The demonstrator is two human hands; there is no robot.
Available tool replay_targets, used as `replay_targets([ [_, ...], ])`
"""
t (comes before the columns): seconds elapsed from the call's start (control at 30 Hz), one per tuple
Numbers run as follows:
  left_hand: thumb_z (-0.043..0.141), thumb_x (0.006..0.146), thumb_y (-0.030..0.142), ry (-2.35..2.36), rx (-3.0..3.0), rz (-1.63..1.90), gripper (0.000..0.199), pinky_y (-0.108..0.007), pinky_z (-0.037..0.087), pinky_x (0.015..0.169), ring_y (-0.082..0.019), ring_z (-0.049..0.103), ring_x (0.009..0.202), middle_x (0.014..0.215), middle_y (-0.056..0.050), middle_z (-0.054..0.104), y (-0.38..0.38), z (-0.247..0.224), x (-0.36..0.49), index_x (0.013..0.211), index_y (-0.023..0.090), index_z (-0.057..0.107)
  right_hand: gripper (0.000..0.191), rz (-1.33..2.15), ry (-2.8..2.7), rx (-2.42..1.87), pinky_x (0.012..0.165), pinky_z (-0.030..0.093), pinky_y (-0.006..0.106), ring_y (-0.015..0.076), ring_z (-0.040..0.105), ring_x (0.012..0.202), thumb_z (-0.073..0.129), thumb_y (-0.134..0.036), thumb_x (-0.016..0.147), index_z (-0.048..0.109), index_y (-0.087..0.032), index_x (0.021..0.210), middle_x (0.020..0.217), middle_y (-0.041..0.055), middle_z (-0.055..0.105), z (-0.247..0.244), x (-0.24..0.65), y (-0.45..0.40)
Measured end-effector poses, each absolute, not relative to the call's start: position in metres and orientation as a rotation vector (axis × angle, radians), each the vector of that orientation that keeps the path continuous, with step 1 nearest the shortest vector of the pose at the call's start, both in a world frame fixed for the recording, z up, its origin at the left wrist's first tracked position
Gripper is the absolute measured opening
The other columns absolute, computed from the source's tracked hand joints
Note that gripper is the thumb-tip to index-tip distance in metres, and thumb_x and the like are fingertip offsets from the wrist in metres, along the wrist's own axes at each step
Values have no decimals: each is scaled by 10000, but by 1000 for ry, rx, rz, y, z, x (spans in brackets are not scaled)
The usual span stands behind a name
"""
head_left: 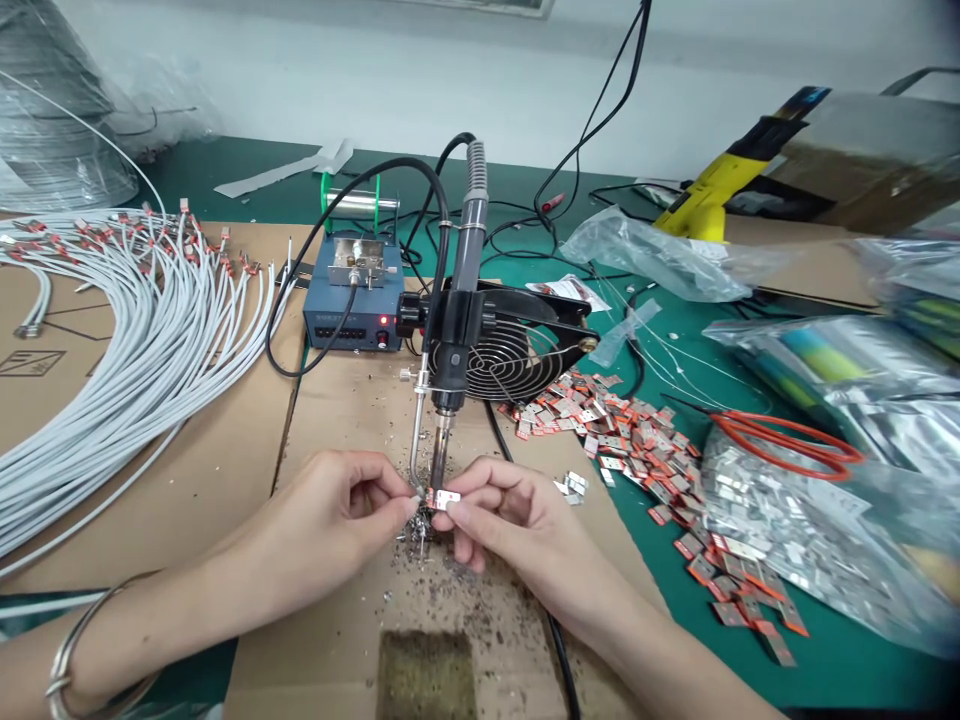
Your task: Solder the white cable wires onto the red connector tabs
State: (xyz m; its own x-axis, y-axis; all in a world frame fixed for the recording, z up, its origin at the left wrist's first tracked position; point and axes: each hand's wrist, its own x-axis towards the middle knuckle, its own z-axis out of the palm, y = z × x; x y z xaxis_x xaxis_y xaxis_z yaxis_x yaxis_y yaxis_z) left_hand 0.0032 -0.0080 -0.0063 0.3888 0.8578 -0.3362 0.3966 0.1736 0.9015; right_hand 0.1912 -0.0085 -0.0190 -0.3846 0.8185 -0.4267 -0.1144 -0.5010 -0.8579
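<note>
My right hand (pixel 499 505) pinches a small metal connector (pixel 448 498) with a reddish edge, directly below the tip of an upright soldering iron (pixel 450 375). Thumb and forefinger of my left hand (pixel 367 505) are pressed together just left of the connector, at the end of the thin feed tube (pixel 418 440); what they hold is too small to make out. Bits of solder (pixel 420 545) lie under the fingertips on the cardboard (pixel 330 640).
White cables (pixel 165 350) spread over the left side. Behind stand a blue soldering station (pixel 352 300), a solder spool (pixel 360 203) and a black fan (pixel 517 350). Loose connectors (pixel 645 450), a plastic bag (pixel 810 520) and a yellow tool (pixel 705 195) lie right.
</note>
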Motion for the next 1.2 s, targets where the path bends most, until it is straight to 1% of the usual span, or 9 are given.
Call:
replay_targets([
  [0.27,526,827,325,1200,1435,489,193,-190,312,534,-83,424,592,643,36,541,-9,-5,3,747,168,606,354,1929,-1057,-1178,445,387,93,15,500,471,763,-359,654,575,-102,810,690,55,652,-20,194,-9],
  [0.5,521,836,349,1198,1400,482,207,-199,323,551,-94,440,614,667,28,560,-12,-3,3,767,179,617,304,1920,-1062,-1145,453,374,102,28,485,501,763,-331,658,603,-107,784,653,56,644,-18,194,-10],
  [0.7,507,841,339,1214,1439,464,202,-201,315,533,-94,431,590,641,33,542,-11,-4,3,765,186,613,313,1919,-1049,-1163,449,364,108,36,492,500,769,-349,644,602,-116,771,624,46,634,-17,193,-10],
  [0.83,512,839,353,1212,1449,458,209,-200,313,530,-95,434,591,642,31,545,-11,-4,3,765,189,620,295,1919,-1057,-1138,461,369,96,22,485,491,755,-334,668,597,-114,783,638,47,640,-18,194,-10],
  [1.0,511,834,362,1211,1445,460,223,-206,325,536,-104,440,598,645,21,545,-12,-2,2,756,179,614,289,1918,-1062,-1134,461,365,98,46,539,552,753,-329,673,602,-115,797,656,55,648,-20,195,-9],
  [1.2,518,817,347,1239,1437,422,214,-206,329,539,-107,443,594,635,18,538,-10,3,4,742,168,610,293,1922,-1053,-1128,457,345,104,25,509,501,753,-348,670,604,-124,786,712,68,678,-20,194,-11],
])
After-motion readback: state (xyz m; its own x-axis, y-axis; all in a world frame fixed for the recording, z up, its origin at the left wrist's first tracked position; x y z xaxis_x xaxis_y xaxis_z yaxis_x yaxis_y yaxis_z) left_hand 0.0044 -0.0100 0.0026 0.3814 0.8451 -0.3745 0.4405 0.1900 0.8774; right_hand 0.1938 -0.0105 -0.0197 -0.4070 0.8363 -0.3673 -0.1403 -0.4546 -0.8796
